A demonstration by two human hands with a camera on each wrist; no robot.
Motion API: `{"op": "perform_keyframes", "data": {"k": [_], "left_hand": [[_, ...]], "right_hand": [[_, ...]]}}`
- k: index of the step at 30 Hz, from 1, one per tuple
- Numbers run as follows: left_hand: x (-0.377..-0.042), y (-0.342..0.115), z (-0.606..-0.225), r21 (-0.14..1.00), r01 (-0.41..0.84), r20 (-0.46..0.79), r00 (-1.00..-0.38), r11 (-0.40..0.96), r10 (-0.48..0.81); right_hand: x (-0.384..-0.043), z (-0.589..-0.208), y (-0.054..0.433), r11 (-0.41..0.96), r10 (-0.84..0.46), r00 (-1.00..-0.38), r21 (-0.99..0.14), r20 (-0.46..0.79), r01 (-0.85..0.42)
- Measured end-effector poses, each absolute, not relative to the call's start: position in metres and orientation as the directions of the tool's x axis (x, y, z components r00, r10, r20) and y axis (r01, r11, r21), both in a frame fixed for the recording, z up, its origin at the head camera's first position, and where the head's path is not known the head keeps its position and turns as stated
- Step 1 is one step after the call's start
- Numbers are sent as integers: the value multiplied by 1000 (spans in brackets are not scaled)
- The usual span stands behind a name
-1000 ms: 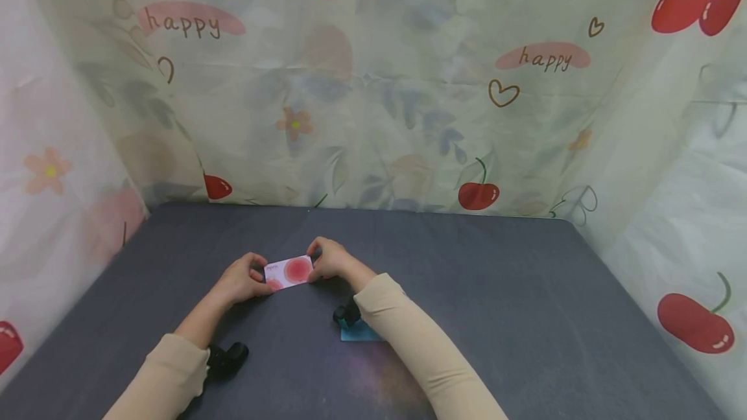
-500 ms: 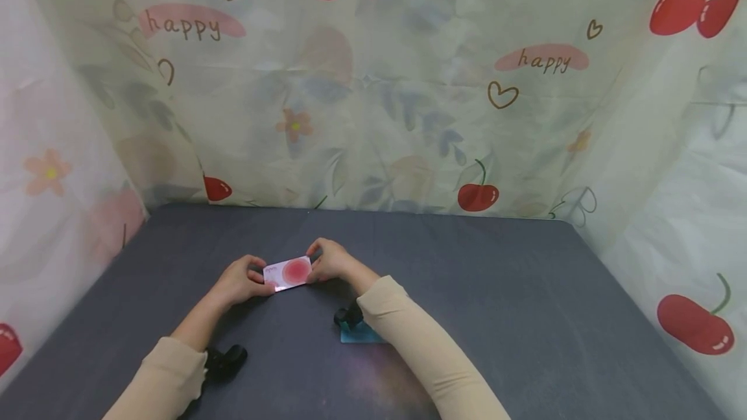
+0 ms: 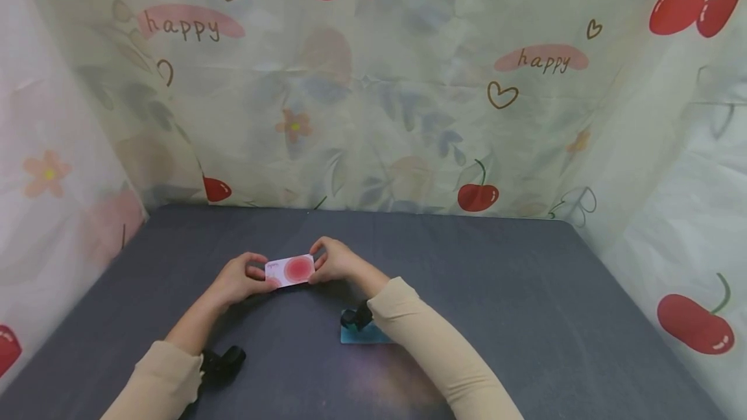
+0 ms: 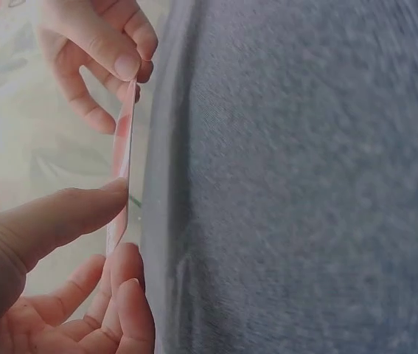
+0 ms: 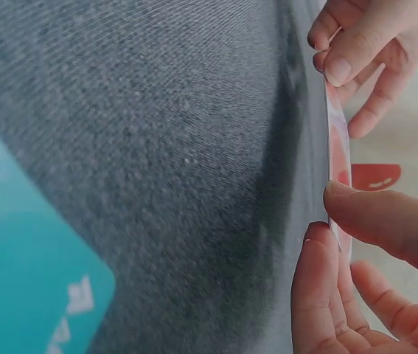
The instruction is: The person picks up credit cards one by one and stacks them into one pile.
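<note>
A thin white card (image 3: 290, 270) printed with pink and red circles is held up between both hands. My left hand (image 3: 238, 280) pinches its left end, thumb on the lower edge and fingers at the upper corner. At the opposite end, my right hand (image 3: 336, 260) grips it the same way. Both wrist views show the card (image 4: 122, 147) edge-on and very thin, with the thumbs pressed on its near edge. In the right wrist view, a teal card (image 5: 35, 251) with white lettering lies flat on the table.
The dark grey cloth-covered table (image 3: 496, 303) spreads out around the hands. Patterned curtains (image 3: 373, 109) with cherries and hearts stand behind it and along both sides. Black wrist cameras (image 3: 224, 363) hang under the sleeves, the right one overlapping the teal card in the head view.
Both hands still hold the card, which has shifted very slightly to the right and up. My right forearm has moved a little to the right, and the card's glare has changed.
</note>
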State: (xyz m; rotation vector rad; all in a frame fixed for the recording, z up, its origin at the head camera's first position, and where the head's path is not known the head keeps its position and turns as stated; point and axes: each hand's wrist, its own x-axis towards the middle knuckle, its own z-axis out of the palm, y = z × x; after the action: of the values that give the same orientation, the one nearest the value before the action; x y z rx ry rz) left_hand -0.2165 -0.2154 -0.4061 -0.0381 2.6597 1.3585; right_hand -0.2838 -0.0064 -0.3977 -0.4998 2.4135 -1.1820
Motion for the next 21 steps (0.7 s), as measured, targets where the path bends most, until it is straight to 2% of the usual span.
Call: {"op": "perform_keyframes", "data": {"k": [8, 21], "left_hand": [[-213, -208, -400, 820, -97, -148, -988, 564, 45], [-208, -197, -391, 872, -58, -108, -991, 486, 75]], "right_hand": [[-281, -390, 6, 558, -505, -846, -812, -172, -168], [-277, -386, 24, 518, -502, -850, -843, -162, -145]]}}
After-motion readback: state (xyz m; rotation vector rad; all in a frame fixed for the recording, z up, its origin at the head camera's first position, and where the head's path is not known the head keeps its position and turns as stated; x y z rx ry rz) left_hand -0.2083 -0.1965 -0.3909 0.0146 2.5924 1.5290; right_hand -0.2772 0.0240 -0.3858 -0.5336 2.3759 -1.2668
